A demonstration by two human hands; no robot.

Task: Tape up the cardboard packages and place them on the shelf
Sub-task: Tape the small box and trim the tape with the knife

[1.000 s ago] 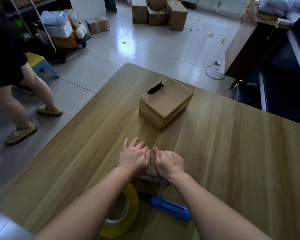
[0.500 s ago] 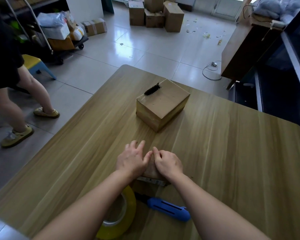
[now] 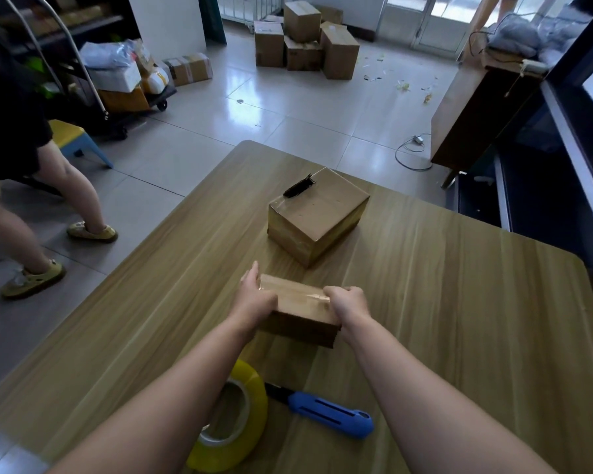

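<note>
A small taped cardboard box [image 3: 300,309] lies on the wooden table [image 3: 459,319] in front of me. My left hand [image 3: 254,299] holds its left end, fingers stretched along the side and thumb over the top. My right hand [image 3: 348,301] grips its right end with curled fingers. Beyond it stands a larger cardboard box [image 3: 317,215] with a black scrap of tape on its far left top edge. A yellow tape roll [image 3: 231,425] sits under my left forearm, and a blue utility knife [image 3: 326,410] lies beside it.
Another person's legs [image 3: 24,213] stand on the tiled floor left of the table. A loaded trolley [image 3: 124,80] and a blue-yellow stool [image 3: 72,138] are at the back left. Several cardboard boxes [image 3: 305,46] are stacked at the far wall. A dark shelf unit [image 3: 562,159] runs along the right.
My hands have moved apart from the middle of the small box top to its two ends, uncovering the taped top. The view has tilted up slightly.
</note>
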